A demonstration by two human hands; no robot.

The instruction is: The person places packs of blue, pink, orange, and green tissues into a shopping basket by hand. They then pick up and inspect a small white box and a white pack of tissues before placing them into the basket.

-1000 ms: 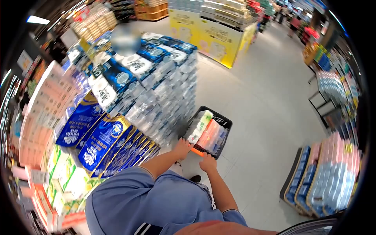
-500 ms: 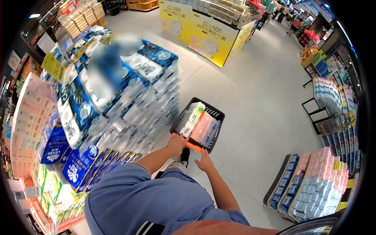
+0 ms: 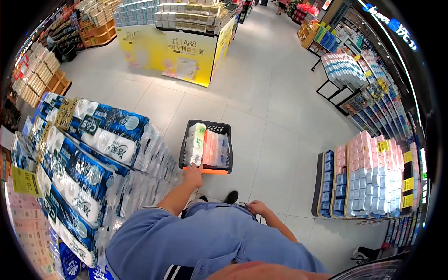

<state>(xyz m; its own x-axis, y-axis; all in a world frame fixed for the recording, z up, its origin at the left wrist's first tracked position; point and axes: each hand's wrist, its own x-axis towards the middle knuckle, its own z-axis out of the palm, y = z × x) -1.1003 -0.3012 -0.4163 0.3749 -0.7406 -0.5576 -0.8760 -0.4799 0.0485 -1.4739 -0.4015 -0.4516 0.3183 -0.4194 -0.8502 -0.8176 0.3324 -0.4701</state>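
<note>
A black shopping basket (image 3: 228, 140) with an orange handle (image 3: 210, 171) stands in front of my body. Inside it lie a white and green tissue pack (image 3: 196, 142) and a pack in orange-pink and clear wrapping (image 3: 213, 148). My left hand (image 3: 193, 175) is closed on the left part of the orange handle. Near my waist, to the right of the basket, is my right hand (image 3: 255, 207), its fingers curled in by my shirt; whether it holds anything is too small to tell.
Stacked blue and white tissue packs (image 3: 112, 130) rise close on the left. A yellow display stand (image 3: 186, 58) is ahead. On the right stand a rack of pink and blue packs (image 3: 368, 177) and long shelves (image 3: 378, 98). Tiled floor (image 3: 270, 140) runs between them.
My right hand has left the basket handle area and drawn back to my waist, its fingers now curled. The view has turned right, and the blue tissue stack appears lower left.
</note>
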